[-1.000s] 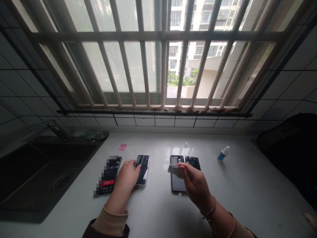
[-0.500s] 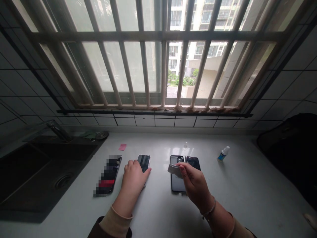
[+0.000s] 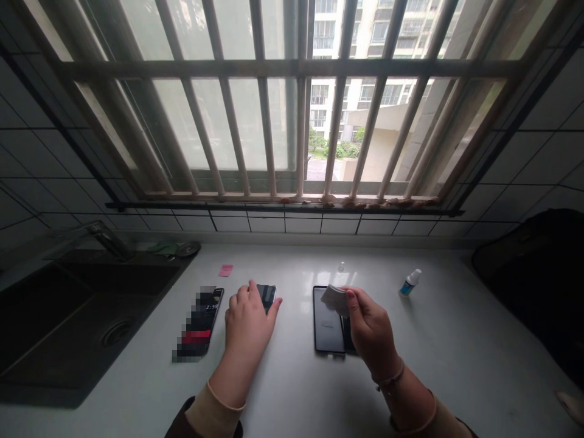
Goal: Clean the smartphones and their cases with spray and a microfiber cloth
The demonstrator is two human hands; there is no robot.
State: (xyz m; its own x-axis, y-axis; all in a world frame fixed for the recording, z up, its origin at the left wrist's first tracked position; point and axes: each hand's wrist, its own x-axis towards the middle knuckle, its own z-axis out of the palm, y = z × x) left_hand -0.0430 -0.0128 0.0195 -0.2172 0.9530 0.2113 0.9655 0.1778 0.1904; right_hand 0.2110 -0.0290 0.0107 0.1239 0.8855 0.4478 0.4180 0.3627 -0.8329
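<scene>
My left hand (image 3: 249,325) lies over a phone (image 3: 267,295) on the counter, thumb spread out past its right edge. Only the phone's upper part shows; whether my palm touches it, I cannot tell. Pinched between the thumb and fingers of my right hand (image 3: 373,325) is a folded grey cloth (image 3: 335,298). This cloth is above an open phone case (image 3: 326,331), dark inside. Beside the case, a dark phone (image 3: 347,331) is mostly hidden behind my right hand.
A partly pixelated phone (image 3: 212,319) with a lit screen lies at left, below a pink paper note (image 3: 225,271). The dark sink (image 3: 91,316) is further left. A small white-and-blue bottle (image 3: 410,283) stands at right, with its clear cap (image 3: 341,266) near the wall. A black bag (image 3: 538,274) sits far right.
My right hand has shifted slightly right and up with the cloth, which is now tilted. My left hand has loosened, its index finger stretched and thumb further from the phone's edge.
</scene>
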